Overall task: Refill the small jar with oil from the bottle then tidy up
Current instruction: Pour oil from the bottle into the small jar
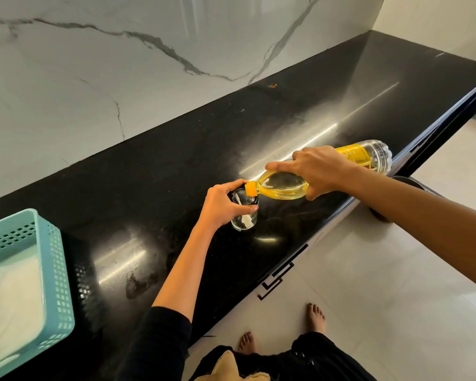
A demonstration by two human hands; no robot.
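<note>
A small clear glass jar stands upright on the black countertop. My left hand wraps around its upper part. My right hand grips a clear plastic oil bottle with a yellow label, tipped almost level. Its orange neck sits just over the jar's mouth, and a thin stream of yellow oil runs down into the jar. A little oil lies at the jar's bottom.
A teal perforated plastic basket with a white lining sits at the counter's left end. A marble wall backs the counter. The counter's front edge runs diagonally, with drawers below, a dark round object on the pale floor, and my bare feet.
</note>
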